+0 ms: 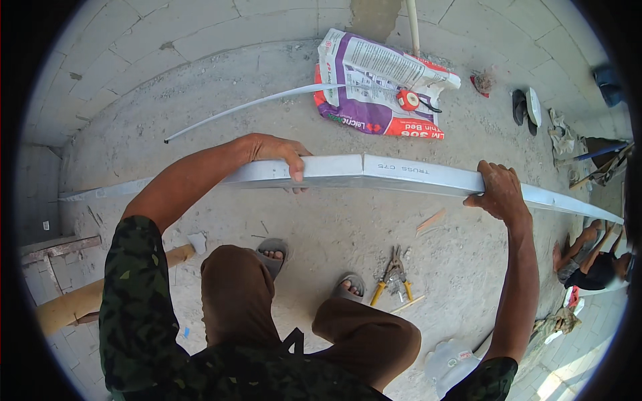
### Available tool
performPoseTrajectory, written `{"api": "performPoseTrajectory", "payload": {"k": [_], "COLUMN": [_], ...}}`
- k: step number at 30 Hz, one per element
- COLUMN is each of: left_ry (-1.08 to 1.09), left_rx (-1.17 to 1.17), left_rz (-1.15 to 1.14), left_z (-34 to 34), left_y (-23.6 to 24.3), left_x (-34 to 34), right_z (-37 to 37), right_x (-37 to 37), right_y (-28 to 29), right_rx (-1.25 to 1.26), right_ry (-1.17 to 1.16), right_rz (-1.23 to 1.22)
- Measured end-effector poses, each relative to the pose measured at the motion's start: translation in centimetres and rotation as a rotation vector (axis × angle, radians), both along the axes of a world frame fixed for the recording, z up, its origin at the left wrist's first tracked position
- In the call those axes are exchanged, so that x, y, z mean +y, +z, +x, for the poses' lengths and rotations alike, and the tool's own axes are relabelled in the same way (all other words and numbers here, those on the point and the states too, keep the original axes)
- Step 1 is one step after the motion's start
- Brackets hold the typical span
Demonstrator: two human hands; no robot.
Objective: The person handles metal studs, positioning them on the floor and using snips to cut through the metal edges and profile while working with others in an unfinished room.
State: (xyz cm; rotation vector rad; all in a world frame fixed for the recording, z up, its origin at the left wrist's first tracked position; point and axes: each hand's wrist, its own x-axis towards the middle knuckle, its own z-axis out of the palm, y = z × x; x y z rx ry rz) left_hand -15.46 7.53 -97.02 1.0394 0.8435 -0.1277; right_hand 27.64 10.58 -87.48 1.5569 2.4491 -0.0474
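Note:
A long silvery steel truss channel (414,168) runs across in front of me, raised over the floor, with a seam or cut across it near the middle. My left hand (284,157) is closed around it left of that seam, thumb on the near side. Farther right, my right hand (500,192) grips its edge, fingers over the top and thumb beneath. Between my hands and below the channel, tin snips (394,275) with yellow handles lie on the floor near my right foot. A red and white tape measure (407,100) rests on a bag beyond the channel.
The printed bag (381,87) lies by the block wall, with a pale strip (247,103) reaching left from it. A person (592,260) crouches near the channel's right end. At left is a wooden pole (114,291); sandals (526,110) lie at far right.

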Motion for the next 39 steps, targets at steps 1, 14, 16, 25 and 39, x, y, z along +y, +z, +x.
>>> {"api": "performPoseTrajectory", "payload": {"k": [1, 14, 16, 25, 39], "left_ry": [0.046, -0.052, -0.033, -0.27, -0.258], "left_rx": [0.027, 0.32, 0.332, 0.426, 0.477], "left_rz": [-0.026, 0.523, 0.511, 1.274, 1.366], "left_z": [0.0, -0.1, 0.4, 3.0, 2.8], "left_y": [-0.4, -14.9, -16.7, -23.7, -27.0], "left_x": [0.4, -3.0, -4.3, -14.3, -13.0], "right_z": [0.1, 0.5, 1.0, 2.5, 3.0], "right_x": [0.5, 2.3, 1.9, 0.1, -11.4], "right_y": [-0.3, -15.3, -18.0, -23.4, -23.6], "right_rx": [-0.01, -0.012, -0.031, 0.074, 0.14], "right_ry": [-0.027, -0.187, -0.219, -0.291, -0.05], "right_rz": [-0.077, -0.627, -0.696, -0.686, 0.365]}}
